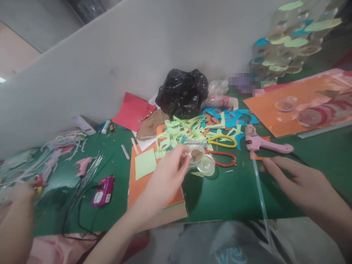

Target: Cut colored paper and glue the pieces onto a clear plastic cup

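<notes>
My left hand [176, 163] is closed in a pinch on a clear plastic piece with a brown round patch [197, 154]. Right beside it sits a clear round plastic piece [206, 165], close to a pair of scissors [223, 142] with one yellow and one red handle. At the right, my right hand [288, 178] pinches a strip of orange paper [261, 158]. Its fingers are just below a pink glue gun [268, 144], which lies on the table with a long translucent glue stick [260, 190] in it.
Green and blue paper scraps [189, 132] lie beneath a black plastic bag [183, 93]. Orange sheets [162, 200] are near my left forearm. Decorated bottles [291, 47] stack at back right. At left, another person's hand [20, 192] holds scissors near a second glue gun [83, 166].
</notes>
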The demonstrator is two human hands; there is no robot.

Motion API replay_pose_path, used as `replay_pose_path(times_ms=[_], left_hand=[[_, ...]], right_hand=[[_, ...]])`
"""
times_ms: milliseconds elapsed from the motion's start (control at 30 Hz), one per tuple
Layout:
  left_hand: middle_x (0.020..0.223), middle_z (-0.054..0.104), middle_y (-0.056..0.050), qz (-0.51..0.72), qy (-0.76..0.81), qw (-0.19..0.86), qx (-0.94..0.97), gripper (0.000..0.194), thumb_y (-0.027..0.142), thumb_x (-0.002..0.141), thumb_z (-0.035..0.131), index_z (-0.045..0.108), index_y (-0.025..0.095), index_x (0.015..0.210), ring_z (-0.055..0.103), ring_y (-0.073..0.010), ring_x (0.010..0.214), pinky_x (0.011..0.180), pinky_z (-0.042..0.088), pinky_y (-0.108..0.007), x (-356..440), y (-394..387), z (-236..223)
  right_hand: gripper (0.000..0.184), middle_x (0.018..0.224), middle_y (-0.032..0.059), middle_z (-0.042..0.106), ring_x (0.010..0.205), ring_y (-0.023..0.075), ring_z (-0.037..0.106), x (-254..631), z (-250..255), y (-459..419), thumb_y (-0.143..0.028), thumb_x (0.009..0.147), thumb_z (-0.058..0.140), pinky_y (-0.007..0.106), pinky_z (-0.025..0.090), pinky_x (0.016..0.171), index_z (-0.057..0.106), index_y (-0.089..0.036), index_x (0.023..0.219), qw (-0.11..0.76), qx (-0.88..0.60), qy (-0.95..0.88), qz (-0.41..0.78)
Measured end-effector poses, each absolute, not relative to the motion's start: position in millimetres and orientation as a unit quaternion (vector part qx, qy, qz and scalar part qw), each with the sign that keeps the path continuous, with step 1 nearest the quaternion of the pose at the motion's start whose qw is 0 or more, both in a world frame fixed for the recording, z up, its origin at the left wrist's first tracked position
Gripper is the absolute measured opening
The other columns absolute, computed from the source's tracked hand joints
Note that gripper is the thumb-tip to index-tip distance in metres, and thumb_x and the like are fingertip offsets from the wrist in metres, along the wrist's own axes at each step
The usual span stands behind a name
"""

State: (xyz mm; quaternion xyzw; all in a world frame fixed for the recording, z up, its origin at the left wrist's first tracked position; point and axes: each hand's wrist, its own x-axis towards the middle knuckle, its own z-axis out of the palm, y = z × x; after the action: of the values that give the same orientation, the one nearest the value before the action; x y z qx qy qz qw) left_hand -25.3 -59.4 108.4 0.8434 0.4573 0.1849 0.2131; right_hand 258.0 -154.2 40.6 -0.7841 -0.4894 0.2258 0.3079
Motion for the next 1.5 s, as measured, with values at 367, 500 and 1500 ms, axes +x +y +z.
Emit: replay_pose_path(times_ms=[367,500,1500], left_hand=[[0.093,0.061,-0.003,0.166,0.38,0.09,0.906,0.015,0.011,0.1,0.039,0.05,0.022,0.101,0.059,-0.0161,0.081,0.066,0.049,-0.029,-20.0,-74.3,85.8],[0.093,0.061,-0.004,0.16,0.354,0.046,0.92,0.02,0.004,0.096,0.041,0.05,0.02,0.105,0.058,-0.0179,0.085,0.07,0.05,-0.03,-20.4,-78.5,80.1],[0.089,0.073,-0.009,0.234,0.175,-0.266,0.919,0.018,0.003,0.092,0.054,0.063,0.013,0.105,0.067,-0.0182,0.081,0.071,0.055,-0.03,-27.4,-72.5,61.6]], right_hand=[[0.056,0.078,0.0053,0.075,0.068,0.0247,0.067,259.5,35.8,-153.2,-0.072,0.078,0.042,0.033,0.054,0.068,0.073,-0.026,0.072,0.298,-0.776,-0.508,0.226],[0.052,0.079,0.005,0.075,0.069,0.0253,0.067,260.7,35.6,-151.9,-0.068,0.076,0.043,0.035,0.055,0.073,0.073,-0.027,0.07,0.294,-0.781,-0.499,0.232],[0.049,0.092,0.003,0.076,0.085,0.0252,0.069,258.4,25.4,-154.7,-0.065,0.083,0.042,0.035,0.052,0.079,0.071,-0.026,0.077,0.288,-0.766,-0.529,0.224]])
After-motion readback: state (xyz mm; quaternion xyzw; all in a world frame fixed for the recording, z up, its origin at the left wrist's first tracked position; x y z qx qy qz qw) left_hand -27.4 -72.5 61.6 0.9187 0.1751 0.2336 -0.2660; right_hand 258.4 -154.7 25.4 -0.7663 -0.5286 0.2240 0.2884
